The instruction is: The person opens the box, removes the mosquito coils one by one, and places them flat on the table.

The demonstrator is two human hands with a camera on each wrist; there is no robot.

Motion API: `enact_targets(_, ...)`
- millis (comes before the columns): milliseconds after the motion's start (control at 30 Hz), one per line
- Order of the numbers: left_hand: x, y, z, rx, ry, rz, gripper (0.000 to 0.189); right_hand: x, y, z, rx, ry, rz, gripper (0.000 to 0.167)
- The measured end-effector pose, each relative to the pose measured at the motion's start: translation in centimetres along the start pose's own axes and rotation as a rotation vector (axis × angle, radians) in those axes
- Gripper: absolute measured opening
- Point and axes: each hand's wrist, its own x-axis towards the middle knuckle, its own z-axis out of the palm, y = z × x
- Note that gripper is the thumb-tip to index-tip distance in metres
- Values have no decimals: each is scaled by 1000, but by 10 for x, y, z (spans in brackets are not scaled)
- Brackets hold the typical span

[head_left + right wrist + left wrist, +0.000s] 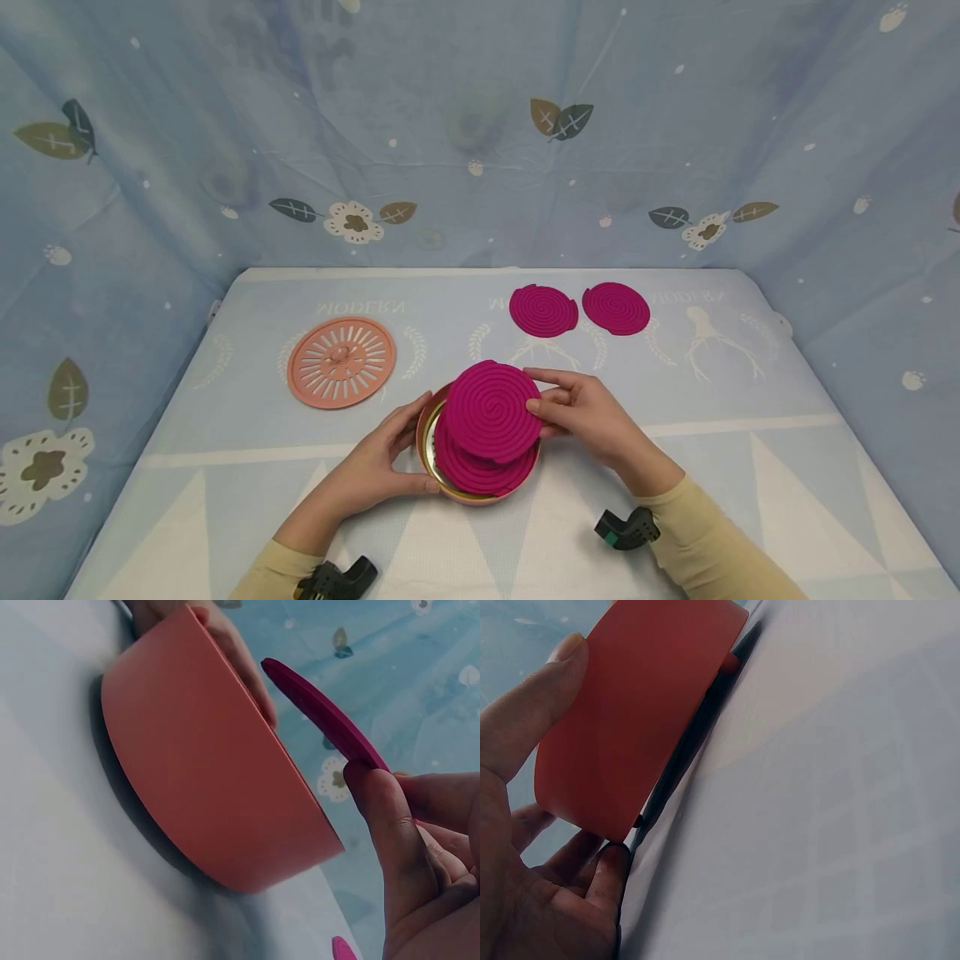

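Note:
My right hand (581,412) pinches a magenta mosquito coil (492,411) at its right edge, between thumb and fingers. The coil is held above a round salmon-pink tin (202,750) with a gold-coloured inside. Under it, another magenta coil (480,479) lies in the tin, partly hidden by the upper one. My left hand (378,467) grips the tin's left side, thumb near the front and fingers round the back. In the left wrist view, the thumb and fingers hold the tin's outer wall (637,712), and small feet show underneath.
A slotted pink lid (341,362) with a central knob lies on the table at the left. Two more magenta coils, a left one (543,311) and a right one (616,308), lie flat near the back edge. Blue patterned cloth (480,125) hangs behind and on both sides.

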Motion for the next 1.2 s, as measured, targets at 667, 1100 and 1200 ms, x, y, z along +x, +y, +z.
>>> enact_targets(667, 0, 2, 1, 4, 5, -32, 110, -2, -3, -57, 42, 179, -32, 61)
enact_targets(1100, 0, 0, 0, -2, 1, -25, 110, 0, 9, -105, 162, 298, -61, 68)
enact_targets(1200, 0, -1, 0, 9, 4, -26, 110, 0, 10, -113, 176, 313, -67, 68)
